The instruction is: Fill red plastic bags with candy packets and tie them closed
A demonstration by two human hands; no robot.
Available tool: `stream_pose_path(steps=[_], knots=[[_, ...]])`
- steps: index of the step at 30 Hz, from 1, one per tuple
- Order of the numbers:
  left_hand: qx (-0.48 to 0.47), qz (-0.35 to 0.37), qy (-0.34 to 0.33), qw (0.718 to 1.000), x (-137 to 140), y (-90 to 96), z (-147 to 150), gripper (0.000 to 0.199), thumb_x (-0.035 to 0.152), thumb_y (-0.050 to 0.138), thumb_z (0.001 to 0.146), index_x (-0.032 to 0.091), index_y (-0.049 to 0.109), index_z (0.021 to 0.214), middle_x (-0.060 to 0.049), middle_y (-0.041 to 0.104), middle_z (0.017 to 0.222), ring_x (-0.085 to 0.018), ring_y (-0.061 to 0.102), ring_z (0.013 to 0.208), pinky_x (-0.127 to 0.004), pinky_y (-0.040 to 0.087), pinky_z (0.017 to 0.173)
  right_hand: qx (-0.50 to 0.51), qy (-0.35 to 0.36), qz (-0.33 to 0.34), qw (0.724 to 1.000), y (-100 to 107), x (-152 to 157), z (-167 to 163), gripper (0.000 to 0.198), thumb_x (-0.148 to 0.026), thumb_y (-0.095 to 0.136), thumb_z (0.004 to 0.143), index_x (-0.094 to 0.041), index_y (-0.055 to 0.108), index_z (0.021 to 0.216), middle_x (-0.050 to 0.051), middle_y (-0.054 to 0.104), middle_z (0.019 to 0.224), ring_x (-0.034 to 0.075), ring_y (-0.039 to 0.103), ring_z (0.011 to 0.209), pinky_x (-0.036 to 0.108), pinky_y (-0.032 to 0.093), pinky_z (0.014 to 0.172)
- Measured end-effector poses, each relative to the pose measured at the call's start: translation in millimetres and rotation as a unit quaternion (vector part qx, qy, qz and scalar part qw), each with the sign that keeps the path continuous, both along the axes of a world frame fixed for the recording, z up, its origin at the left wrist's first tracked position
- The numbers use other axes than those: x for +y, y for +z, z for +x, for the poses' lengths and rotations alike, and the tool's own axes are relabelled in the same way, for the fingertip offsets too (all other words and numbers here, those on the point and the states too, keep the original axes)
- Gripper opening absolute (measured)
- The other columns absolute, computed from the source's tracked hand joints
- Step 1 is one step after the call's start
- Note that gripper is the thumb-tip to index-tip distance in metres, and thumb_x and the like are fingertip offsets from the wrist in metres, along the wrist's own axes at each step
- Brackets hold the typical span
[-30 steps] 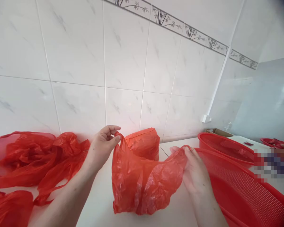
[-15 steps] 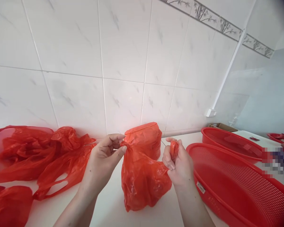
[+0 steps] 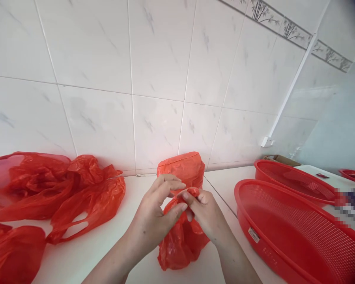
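Note:
A red plastic bag (image 3: 180, 246) with something inside stands on the white table in front of me. Both my hands meet at its gathered top. The thumb and curled fingers of my left hand (image 3: 158, 215) are around the bag's neck, its index finger raised a little apart. My right hand (image 3: 207, 215) pinches a twisted end of the bag between thumb and fingers, close against the left fingertips. Part of the grip is hidden behind the hands. Just behind them a red-wrapped bundle (image 3: 182, 167) rests near the tiled wall.
Crumpled red plastic bags (image 3: 91, 197) lie on the left of the white table (image 3: 103, 252). To the right stand a large red plastic basket (image 3: 284, 236) and a second red basket (image 3: 296, 183). Farther back are a cardboard box (image 3: 281, 159) and a wall socket (image 3: 267, 141).
My right hand has moved left to meet my left hand over the bag, bringing the pulled-out end across. The left hand has shifted right and slightly down.

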State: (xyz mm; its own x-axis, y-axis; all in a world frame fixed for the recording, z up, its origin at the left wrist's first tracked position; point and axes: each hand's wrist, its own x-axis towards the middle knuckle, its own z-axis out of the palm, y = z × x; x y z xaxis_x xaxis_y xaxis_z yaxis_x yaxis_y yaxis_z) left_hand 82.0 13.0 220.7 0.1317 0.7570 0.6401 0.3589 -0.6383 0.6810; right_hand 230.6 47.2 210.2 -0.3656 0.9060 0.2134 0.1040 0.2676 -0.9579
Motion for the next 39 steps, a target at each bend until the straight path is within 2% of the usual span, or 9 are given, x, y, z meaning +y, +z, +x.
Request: stream_pose_path(steps=[6, 11, 15, 18, 23, 26, 29, 35, 39], knots=[[0.150, 0.052, 0.017, 0.987, 16, -16.2, 0, 0.017, 0.007, 0.059, 0.080, 0.023, 0.062, 0.085, -0.001, 0.057, 0.084, -0.015, 0.055, 0.080, -0.028, 0.046, 0.072, 0.070, -0.001, -0.054, 0.996, 5, 3, 7, 0.043, -0.053, 0.042, 0.091, -0.016, 0.064, 0.083, -0.004, 0.043, 0.054, 0.008, 0.039, 0.050, 0.021, 0.028, 0.045], [0.089, -0.041, 0.056, 0.994, 26, -24.1, 1, 0.021, 0.009, 0.046, 0.086, 0.020, 0.050, 0.069, 0.000, 0.058, 0.075, -0.016, 0.054, 0.078, -0.027, 0.042, 0.071, 0.012, 0.101, -0.001, 0.995, 5, 7, 21, 0.056, -0.055, 0.028, 0.095, -0.017, 0.062, 0.117, 0.000, 0.054, 0.063, 0.009, 0.043, 0.049, 0.024, 0.035, 0.051], [-0.005, -0.102, 0.029, 0.994, 31, -27.2, 0, 0.016, 0.012, 0.042, 0.086, 0.021, 0.050, 0.075, -0.001, 0.060, 0.095, -0.017, 0.053, 0.090, -0.028, 0.040, 0.076, 0.010, 0.139, 0.008, 0.990, 0, 12, 34, 0.063, -0.052, 0.017, 0.096, -0.017, 0.068, 0.112, 0.002, 0.052, 0.072, 0.011, 0.045, 0.062, 0.027, 0.039, 0.061], [-0.051, -0.163, -0.030, 0.985, 32, -28.3, 0, 0.012, 0.020, 0.042, 0.088, 0.021, 0.049, 0.078, 0.001, 0.056, 0.081, -0.014, 0.050, 0.074, -0.024, 0.038, 0.065, -0.043, 0.140, 0.024, 0.989, 1, 13, 36, 0.038, -0.038, 0.038, 0.093, -0.022, 0.068, 0.110, 0.001, 0.056, 0.077, 0.013, 0.048, 0.070, 0.028, 0.041, 0.068], [-0.050, -0.187, -0.013, 0.981, 29, -25.6, 2, 0.015, 0.026, 0.043, 0.090, 0.020, 0.046, 0.076, 0.004, 0.047, 0.070, -0.012, 0.041, 0.064, -0.023, 0.033, 0.059, -0.135, 0.005, 0.054, 0.989, -4, 19, 25, 0.049, -0.017, 0.052, 0.076, -0.032, 0.056, 0.122, 0.000, 0.062, 0.097, 0.014, 0.056, 0.080, 0.028, 0.045, 0.072], [-0.020, -0.182, -0.014, 0.983, 27, -27.3, 3, 0.013, 0.024, 0.045, 0.089, 0.020, 0.049, 0.078, 0.004, 0.051, 0.073, -0.012, 0.044, 0.067, -0.024, 0.035, 0.061, -0.192, -0.109, 0.096, 0.971, -11, 25, 18, 0.036, -0.017, 0.048, 0.074, -0.029, 0.066, 0.103, 0.000, 0.066, 0.091, 0.016, 0.059, 0.080, 0.028, 0.045, 0.070], [0.008, -0.143, 0.013, 0.990, 27, -32.6, 6, 0.008, 0.019, 0.047, 0.086, 0.021, 0.051, 0.080, 0.004, 0.056, 0.076, -0.012, 0.049, 0.069, -0.024, 0.038, 0.064, -0.184, -0.100, 0.087, 0.974, -12, 26, 16, 0.034, -0.016, 0.042, 0.073, -0.027, 0.070, 0.090, -0.001, 0.070, 0.089, 0.016, 0.062, 0.079, 0.029, 0.046, 0.070], [0.064, -0.073, 0.093, 0.991, 23, -39.0, 6, 0.007, 0.015, 0.062, 0.076, 0.020, 0.058, 0.076, 0.000, 0.061, 0.086, -0.016, 0.055, 0.083, -0.027, 0.042, 0.076, -0.089, -0.005, -0.002, 0.996, -8, 30, 30, 0.033, -0.035, 0.054, 0.076, -0.022, 0.068, 0.102, 0.005, 0.069, 0.109, 0.022, 0.063, 0.100, 0.032, 0.048, 0.088], [0.140, -0.023, 0.085, 0.986, 6, -50.2, 3, 0.014, 0.015, 0.071, 0.071, 0.018, 0.059, 0.065, -0.005, 0.063, 0.096, -0.020, 0.056, 0.095, -0.030, 0.042, 0.086, -0.162, -0.125, 0.007, 0.979, -28, 62, 41, 0.037, -0.044, 0.056, 0.071, -0.024, 0.070, 0.098, 0.007, 0.069, 0.109, 0.029, 0.062, 0.103, 0.041, 0.047, 0.089]])
